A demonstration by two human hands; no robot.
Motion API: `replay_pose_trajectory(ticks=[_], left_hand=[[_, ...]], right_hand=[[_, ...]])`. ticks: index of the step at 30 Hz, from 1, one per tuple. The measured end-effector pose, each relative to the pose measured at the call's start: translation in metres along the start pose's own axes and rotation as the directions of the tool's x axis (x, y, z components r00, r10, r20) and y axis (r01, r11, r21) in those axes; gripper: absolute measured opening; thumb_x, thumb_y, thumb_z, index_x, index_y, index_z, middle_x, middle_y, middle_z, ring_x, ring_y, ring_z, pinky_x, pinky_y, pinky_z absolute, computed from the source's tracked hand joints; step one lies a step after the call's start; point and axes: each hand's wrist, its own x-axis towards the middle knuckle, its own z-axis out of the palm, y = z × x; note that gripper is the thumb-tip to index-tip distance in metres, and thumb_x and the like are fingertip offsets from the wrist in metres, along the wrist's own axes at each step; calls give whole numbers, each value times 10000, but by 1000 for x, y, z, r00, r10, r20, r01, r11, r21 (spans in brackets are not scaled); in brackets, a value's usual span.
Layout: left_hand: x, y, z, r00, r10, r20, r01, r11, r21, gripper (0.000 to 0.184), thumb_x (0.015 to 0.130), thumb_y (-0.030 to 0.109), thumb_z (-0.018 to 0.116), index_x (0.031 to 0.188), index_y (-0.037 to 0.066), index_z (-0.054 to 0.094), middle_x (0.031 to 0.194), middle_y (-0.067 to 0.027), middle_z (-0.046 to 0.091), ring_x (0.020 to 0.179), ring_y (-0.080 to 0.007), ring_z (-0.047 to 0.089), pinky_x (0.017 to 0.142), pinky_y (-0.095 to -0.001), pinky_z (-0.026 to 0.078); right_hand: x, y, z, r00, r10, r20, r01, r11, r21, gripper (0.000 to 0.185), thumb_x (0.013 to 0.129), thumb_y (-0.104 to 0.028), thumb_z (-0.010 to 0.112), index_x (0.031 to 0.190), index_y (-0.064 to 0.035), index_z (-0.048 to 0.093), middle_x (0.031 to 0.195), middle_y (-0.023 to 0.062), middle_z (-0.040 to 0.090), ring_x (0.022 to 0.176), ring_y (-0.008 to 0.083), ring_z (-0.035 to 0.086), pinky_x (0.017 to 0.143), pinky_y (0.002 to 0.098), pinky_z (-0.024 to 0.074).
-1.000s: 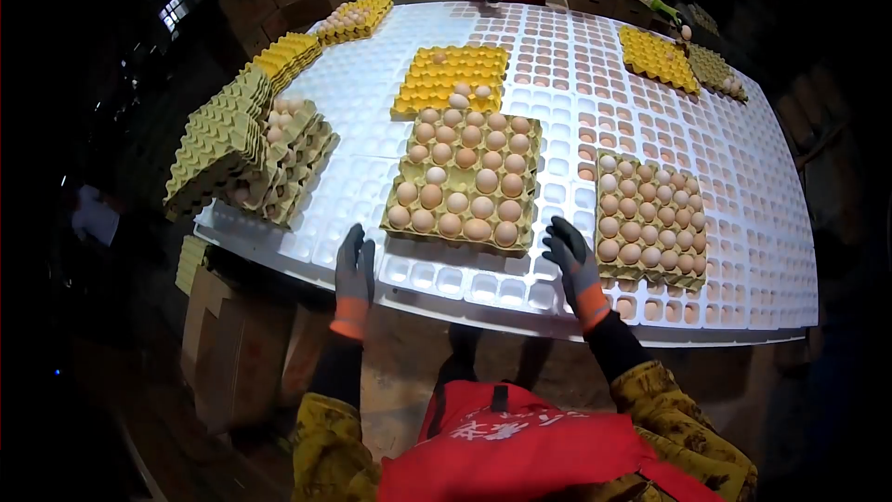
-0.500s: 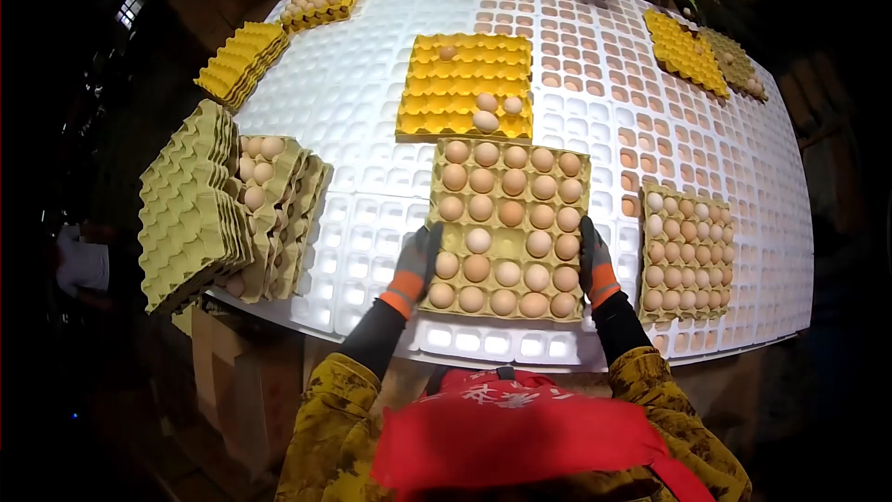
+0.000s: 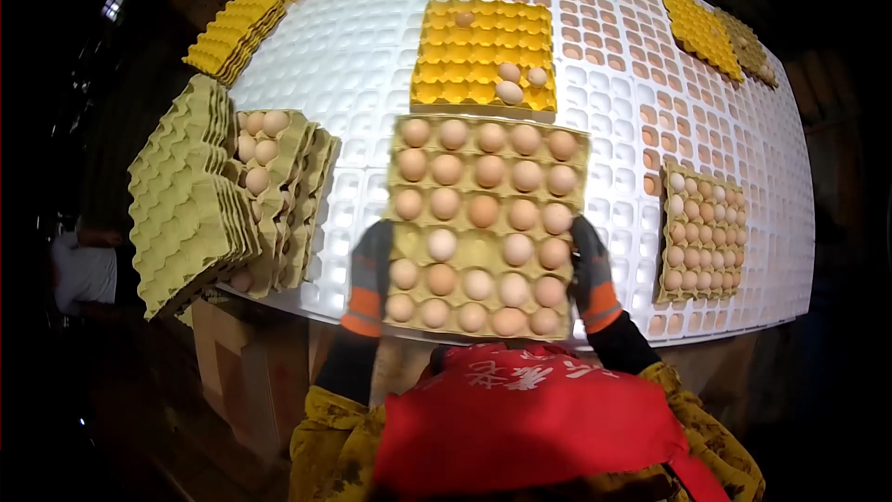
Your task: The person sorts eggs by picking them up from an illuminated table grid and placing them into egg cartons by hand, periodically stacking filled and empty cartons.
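Between my hands is a greenish egg tray (image 3: 479,254) filled with brown eggs, with one cell in its fourth row bare. My left hand (image 3: 373,265), in a grey and orange glove, grips its left edge. On the right edge my right hand (image 3: 587,270) has hold of it, fingers partly behind the rim. The tray looks lifted, its near edge over the red apron (image 3: 520,409). Just beyond it lies a yellow tray (image 3: 483,46) with a few eggs.
Stacked green trays (image 3: 186,204) stand left beside tilted trays with eggs (image 3: 265,153). Yellow stacks (image 3: 237,33) lie farther back. Another full egg tray (image 3: 701,237) rests at right on the white cell-patterned table (image 3: 372,93). A person's gloved hand shows at the top edge.
Both my hands have closed on the sides of the egg tray, which has come nearer to my body and looks larger. The view has tilted down.
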Motion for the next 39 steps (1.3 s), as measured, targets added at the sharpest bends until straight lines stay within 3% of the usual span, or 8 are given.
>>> replay_pose_trajectory(ticks=[4,10,16,20,22,26,31,39], left_hand=[[29,-58,-100,999,-2,44,-7,981,196,353,1046,243,466,1253,-21,576,1154,-100,647,999,-171,587,881,-320,482],[52,-117,-152,993,117,6,-103,853,512,443,1046,280,445,1343,-40,524,1293,-192,610,1141,-261,579,974,-364,444],[58,-97,-156,995,19,-98,35,854,520,433,1032,238,489,1385,-11,502,1326,-198,586,1130,-289,590,955,-383,455],[-3,19,-67,871,450,-197,-284,789,544,408,1019,190,545,1370,-18,528,1359,-152,581,1209,-241,557,1026,-363,435],[-40,63,-1,901,395,-181,-328,892,312,383,1014,140,543,1369,-5,534,1351,-125,589,1211,-221,562,1032,-355,441],[-84,76,131,949,283,137,-308,926,218,358,964,45,572,1319,5,576,1263,-106,635,1136,-197,608,966,-317,476],[-137,79,305,794,462,394,-569,793,217,424,831,32,714,1248,79,649,1150,-132,644,1069,-286,616,915,-373,498],[-155,74,440,686,318,654,-722,409,559,581,786,187,735,1328,114,538,1197,-141,575,1030,-346,575,856,-429,486]], right_hand=[[11,35,73,995,19,94,-29,995,100,457,965,-315,646,1299,-10,583,1119,63,674,976,120,586,842,297,502],[59,112,102,981,27,193,-18,999,-44,657,896,-478,672,1297,30,557,1215,206,652,1120,305,622,945,381,479],[29,63,61,966,-35,257,131,922,-364,584,949,-326,659,1422,-44,465,1283,178,598,1135,242,597,974,323,472],[-20,-4,-22,929,-29,369,188,896,-402,486,945,-268,662,1371,-73,539,1247,117,622,1122,206,615,949,330,498],[-45,-12,-75,944,-60,325,182,915,-359,452,926,-234,676,1341,-88,572,1207,114,634,1077,225,633,934,340,508],[-78,-53,-199,894,-264,363,447,443,-777,395,900,-158,665,1289,-126,601,1108,138,634,983,301,625,862,383,527],[-77,-75,-352,977,-206,48,131,413,-901,415,871,-185,693,1273,-137,600,1115,118,635,975,317,609,848,407,513],[-32,-50,-349,799,-287,529,521,-110,-847,429,821,-231,679,1237,-144,617,1168,102,611,1047,320,578,892,436,475]])
